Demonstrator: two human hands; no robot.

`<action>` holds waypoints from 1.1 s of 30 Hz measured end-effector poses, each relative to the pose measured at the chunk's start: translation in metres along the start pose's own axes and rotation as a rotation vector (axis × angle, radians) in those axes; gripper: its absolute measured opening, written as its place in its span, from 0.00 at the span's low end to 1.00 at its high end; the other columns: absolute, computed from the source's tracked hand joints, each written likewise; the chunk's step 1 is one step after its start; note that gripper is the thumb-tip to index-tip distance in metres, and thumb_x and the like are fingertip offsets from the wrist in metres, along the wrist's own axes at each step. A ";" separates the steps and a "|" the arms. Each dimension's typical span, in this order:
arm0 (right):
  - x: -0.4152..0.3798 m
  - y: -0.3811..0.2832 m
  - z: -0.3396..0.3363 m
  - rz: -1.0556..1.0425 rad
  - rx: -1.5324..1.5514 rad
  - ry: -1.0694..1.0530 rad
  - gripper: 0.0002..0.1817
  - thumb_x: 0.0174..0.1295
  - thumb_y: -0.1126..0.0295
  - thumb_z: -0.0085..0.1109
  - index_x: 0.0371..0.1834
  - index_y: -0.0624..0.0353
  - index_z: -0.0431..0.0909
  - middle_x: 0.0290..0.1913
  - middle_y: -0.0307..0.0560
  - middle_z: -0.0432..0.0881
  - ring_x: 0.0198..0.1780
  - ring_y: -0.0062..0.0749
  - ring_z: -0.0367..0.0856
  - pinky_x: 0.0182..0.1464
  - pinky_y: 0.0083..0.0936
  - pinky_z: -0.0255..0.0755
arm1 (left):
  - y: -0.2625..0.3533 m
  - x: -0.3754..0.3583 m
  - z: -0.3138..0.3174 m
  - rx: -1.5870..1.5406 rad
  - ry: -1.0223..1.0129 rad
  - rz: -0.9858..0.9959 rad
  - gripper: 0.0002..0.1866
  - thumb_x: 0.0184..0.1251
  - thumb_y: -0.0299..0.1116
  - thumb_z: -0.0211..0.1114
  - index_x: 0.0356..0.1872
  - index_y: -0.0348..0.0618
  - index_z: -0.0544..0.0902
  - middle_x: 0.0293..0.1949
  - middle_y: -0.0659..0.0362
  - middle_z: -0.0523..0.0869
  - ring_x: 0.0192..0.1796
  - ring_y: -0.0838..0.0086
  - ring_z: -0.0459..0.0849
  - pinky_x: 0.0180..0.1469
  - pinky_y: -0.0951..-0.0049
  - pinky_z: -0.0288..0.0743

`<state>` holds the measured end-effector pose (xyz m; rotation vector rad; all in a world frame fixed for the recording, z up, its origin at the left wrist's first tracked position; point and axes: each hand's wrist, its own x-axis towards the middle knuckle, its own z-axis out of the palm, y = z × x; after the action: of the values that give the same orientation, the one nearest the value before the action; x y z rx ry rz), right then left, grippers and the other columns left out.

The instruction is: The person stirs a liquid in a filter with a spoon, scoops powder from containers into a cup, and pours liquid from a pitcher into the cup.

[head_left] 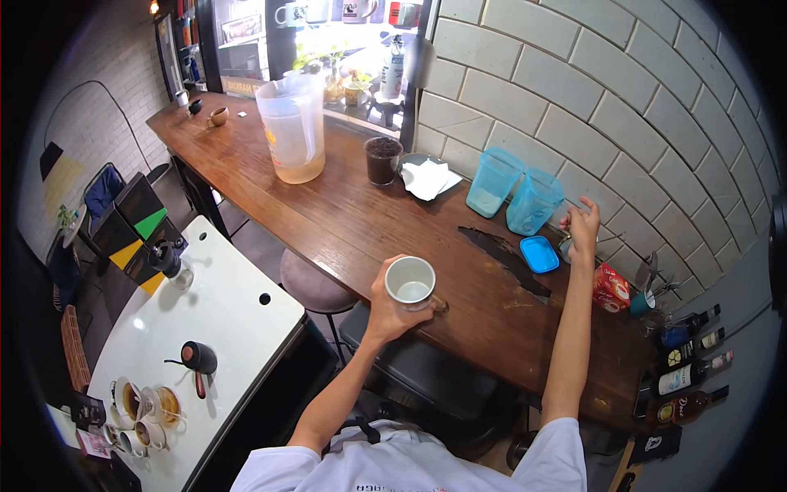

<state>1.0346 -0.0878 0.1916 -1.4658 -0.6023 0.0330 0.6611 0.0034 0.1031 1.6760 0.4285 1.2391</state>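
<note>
My left hand (393,305) is wrapped around a pale mug (410,280) with a light inside, held near the front edge of the wooden counter. The mug's handle points to the right. My right hand (581,223) is raised at the back of the counter, fingers apart and partly bent, with nothing visible in them. It is close beside a blue translucent pitcher (534,205); a second blue container (494,184) with pale powder stands to the left. Below them lies a blue lid (539,254). A small clear vessel beneath my right hand is partly hidden.
On the wooden counter (344,238) stand a large plastic jug (293,135), a cup of dark grounds (382,161), white napkins (428,178) and a red box (611,287). Several bottles (684,377) line the right end. A white table (238,328) holds a grinder and coffee cups.
</note>
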 end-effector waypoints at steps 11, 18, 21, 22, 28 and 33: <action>-0.126 -0.087 0.073 -0.095 0.124 -0.469 0.09 0.72 0.75 0.55 0.53 0.63 0.77 0.33 0.38 0.76 0.27 0.18 0.75 0.26 0.17 0.70 | 0.010 -0.088 -0.094 -0.030 0.009 -0.130 0.38 0.32 0.25 0.81 0.54 0.38 0.77 0.49 0.57 0.85 0.51 0.73 0.84 0.58 0.71 0.76; -0.240 -0.081 0.181 -0.169 -0.059 -1.001 0.07 0.69 0.75 0.58 0.47 0.63 0.82 0.30 0.38 0.81 0.28 0.17 0.77 0.32 0.19 0.73 | 0.010 -0.155 -0.160 0.162 0.030 -0.295 0.39 0.32 0.23 0.81 0.55 0.41 0.77 0.46 0.59 0.85 0.49 0.73 0.86 0.55 0.71 0.78; -0.298 -0.060 0.230 -0.325 -0.049 -1.288 0.15 0.65 0.76 0.62 0.56 0.62 0.81 0.32 0.43 0.83 0.33 0.22 0.80 0.38 0.23 0.76 | 0.011 -0.188 -0.193 0.221 0.128 -0.332 0.40 0.31 0.22 0.82 0.55 0.42 0.77 0.46 0.58 0.86 0.50 0.70 0.86 0.57 0.69 0.78; -0.317 -0.049 0.244 -0.299 -0.026 -1.435 0.20 0.64 0.75 0.62 0.60 0.60 0.79 0.34 0.46 0.82 0.36 0.29 0.82 0.41 0.27 0.77 | 0.013 -0.199 -0.206 0.248 0.154 -0.346 0.40 0.31 0.22 0.82 0.55 0.42 0.77 0.47 0.58 0.86 0.51 0.69 0.86 0.58 0.69 0.78; -0.444 -0.026 0.312 -0.404 -0.188 -1.814 0.39 0.69 0.68 0.62 0.81 0.47 0.55 0.46 0.58 0.80 0.45 0.44 0.82 0.49 0.36 0.78 | 0.012 -0.267 -0.273 0.254 0.361 -0.429 0.40 0.33 0.23 0.82 0.56 0.41 0.77 0.48 0.56 0.85 0.51 0.70 0.86 0.57 0.69 0.78; -0.547 -0.006 0.366 -0.304 -0.147 -1.750 0.48 0.70 0.58 0.62 0.84 0.48 0.39 0.44 0.65 0.83 0.40 0.52 0.86 0.43 0.39 0.80 | 0.027 -0.314 -0.321 0.303 0.467 -0.438 0.40 0.34 0.24 0.82 0.57 0.40 0.75 0.45 0.56 0.86 0.50 0.72 0.86 0.57 0.69 0.78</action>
<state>0.4195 0.0408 -0.0052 -1.1546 -2.2284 1.1266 0.2427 -0.0836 -0.0371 1.4119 1.2496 1.2639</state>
